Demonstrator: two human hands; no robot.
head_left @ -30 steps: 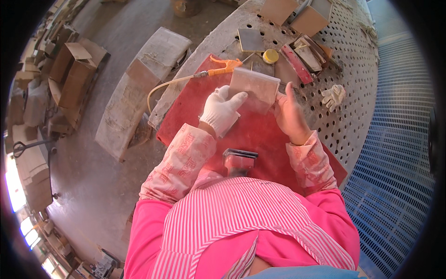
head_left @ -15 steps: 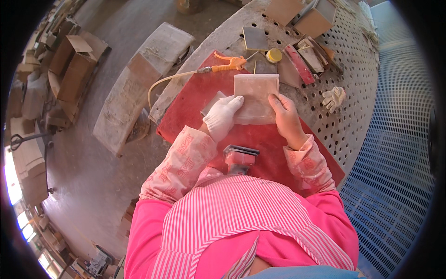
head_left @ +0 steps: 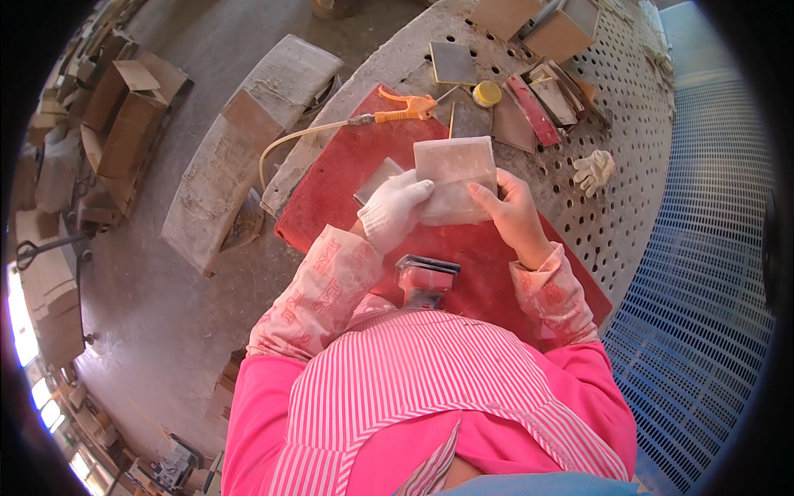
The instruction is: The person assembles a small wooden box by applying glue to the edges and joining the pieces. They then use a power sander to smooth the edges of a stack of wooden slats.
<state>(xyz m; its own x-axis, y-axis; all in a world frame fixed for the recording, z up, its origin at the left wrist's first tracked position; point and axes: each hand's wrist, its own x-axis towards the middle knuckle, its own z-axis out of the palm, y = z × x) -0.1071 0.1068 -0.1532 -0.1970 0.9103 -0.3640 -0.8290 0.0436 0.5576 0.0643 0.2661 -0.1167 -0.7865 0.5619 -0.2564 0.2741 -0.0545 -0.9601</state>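
A dusty beige rectangular panel (head_left: pixel 455 168), with a crease-like line across its middle, is held up in front of me. My left hand (head_left: pixel 395 208), in a white knit glove, closes on its left edge with the thumb on the face. Bare, my right hand (head_left: pixel 514 211) grips the right edge, its thumb pressed on the face and the other fingers partly hidden behind. Another flat grey piece (head_left: pixel 382 178) lies by the left glove on the red mat (head_left: pixel 327 186). Close to my waist rests a red and black power sander (head_left: pixel 428 277).
An orange air blow gun (head_left: pixel 405 107) with a hose lies at the mat's far end. Beyond are a yellow round tin (head_left: pixel 486 93), a dark sanding block (head_left: pixel 453 64) and several scraps. A loose glove (head_left: pixel 594 172) sits on the perforated table (head_left: pixel 624 124); blue grating (head_left: pixel 703 273) borders it.
My right hand has shifted its grip, with the thumb lower and further in on the panel's face. The panel has dropped and tilted slightly.
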